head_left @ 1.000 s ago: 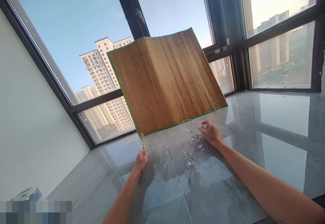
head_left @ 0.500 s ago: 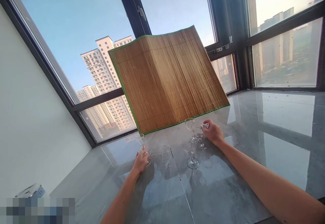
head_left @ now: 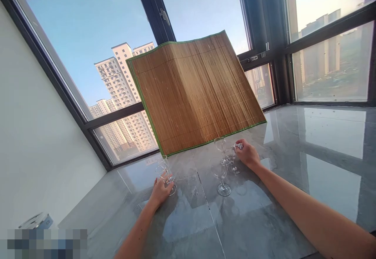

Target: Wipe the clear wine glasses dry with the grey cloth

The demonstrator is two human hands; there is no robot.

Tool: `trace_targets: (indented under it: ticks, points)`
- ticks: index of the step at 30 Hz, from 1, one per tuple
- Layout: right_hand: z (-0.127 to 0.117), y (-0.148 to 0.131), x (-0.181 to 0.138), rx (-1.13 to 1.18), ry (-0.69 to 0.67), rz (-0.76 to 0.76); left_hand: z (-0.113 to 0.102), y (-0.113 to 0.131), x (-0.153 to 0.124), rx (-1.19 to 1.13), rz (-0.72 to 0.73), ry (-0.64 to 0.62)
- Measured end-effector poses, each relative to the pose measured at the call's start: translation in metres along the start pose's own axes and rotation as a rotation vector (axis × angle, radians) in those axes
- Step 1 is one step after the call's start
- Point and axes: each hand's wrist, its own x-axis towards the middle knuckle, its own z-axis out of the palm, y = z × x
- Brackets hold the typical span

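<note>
My left hand (head_left: 161,191) is closed around a clear stemmed glass (head_left: 160,169) that stands on the grey glossy surface. Just behind it, the rim of another glass (head_left: 162,158) shows, mostly hidden. My right hand (head_left: 248,154) pinches a small crumpled white thing (head_left: 239,146), perhaps tissue or cloth. Close to those fingers is a stemmed glass (head_left: 230,152), upright. Beside it, slightly farther back, stands another stemmed glass (head_left: 220,144). Nearer to me, one more stemmed glass (head_left: 224,189) rests on its round foot between my hands.
A bamboo mat (head_left: 196,94) with green edging leans against the window behind the glasses. Dark window frames (head_left: 126,115) and a white wall (head_left: 44,141) bound the grey tiled surface (head_left: 190,227). A pale blue and white object (head_left: 37,220) sits at lower left, partly pixelated.
My left hand has shifted slightly toward me and left. It now holds the nearer left glass, and a second rim shows behind. My right hand has hardly moved.
</note>
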Motion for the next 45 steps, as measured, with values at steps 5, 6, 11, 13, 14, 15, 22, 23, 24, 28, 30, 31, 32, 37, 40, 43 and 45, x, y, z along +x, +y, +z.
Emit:
trace_targets:
  ticks: [5, 6, 11, 13, 14, 15, 22, 23, 24, 28, 30, 31, 32, 37, 40, 43, 45]
  points:
    - [-0.001, -0.001, 0.000, -0.001, -0.012, -0.007, -0.009, -0.006, -0.005, 0.046, 0.059, -0.005]
    - [-0.001, -0.001, 0.000, -0.001, -0.018, -0.009, -0.011, -0.007, -0.005, 0.033, 0.061, -0.008]
    - [-0.002, -0.002, -0.001, 0.002, -0.023, 0.005, -0.016, -0.003, -0.007, -0.060, 0.044, -0.054]
    - [-0.001, -0.001, -0.001, 0.001, -0.019, 0.001, -0.016, -0.002, -0.007, -0.069, 0.033, -0.056]
    - [0.000, 0.000, 0.000, 0.001, -0.017, -0.002, -0.016, -0.003, -0.006, -0.070, 0.030, -0.055]
    - [0.000, 0.000, 0.000, 0.002, -0.016, -0.006, -0.016, -0.003, -0.006, -0.070, 0.028, -0.052]
    - [0.000, 0.000, 0.000, 0.016, -0.016, 0.008, -0.018, -0.008, -0.004, -0.064, 0.050, -0.026]
    - [-0.001, 0.000, 0.000, 0.015, -0.019, 0.013, -0.019, -0.008, -0.004, -0.046, 0.051, -0.019]
    - [-0.001, -0.001, 0.000, 0.015, -0.022, 0.018, -0.020, -0.009, -0.004, -0.026, 0.050, -0.014]
    - [-0.004, -0.004, -0.001, 0.013, -0.030, 0.025, -0.026, -0.011, -0.006, 0.041, 0.043, 0.013]
    - [-0.004, -0.004, -0.001, 0.016, -0.028, 0.028, -0.026, -0.011, -0.010, 0.076, 0.008, 0.048]
    - [-0.004, -0.004, -0.001, 0.020, -0.025, 0.028, -0.026, -0.010, -0.013, 0.097, -0.019, 0.066]
    - [-0.004, -0.004, -0.001, 0.025, -0.021, 0.026, -0.025, -0.008, -0.016, 0.121, -0.045, 0.080]
    - [-0.004, -0.002, 0.001, 0.033, -0.036, 0.021, -0.022, 0.011, -0.036, 0.262, -0.155, 0.057]
    - [-0.004, -0.001, 0.001, 0.034, -0.044, 0.028, -0.028, 0.025, -0.048, 0.376, -0.303, 0.070]
    - [-0.002, -0.001, 0.002, 0.033, -0.025, 0.027, -0.031, 0.043, -0.063, 0.432, -0.382, 0.166]
    - [0.000, 0.000, 0.003, 0.031, -0.021, 0.020, -0.026, 0.061, -0.074, 0.345, -0.284, 0.175]
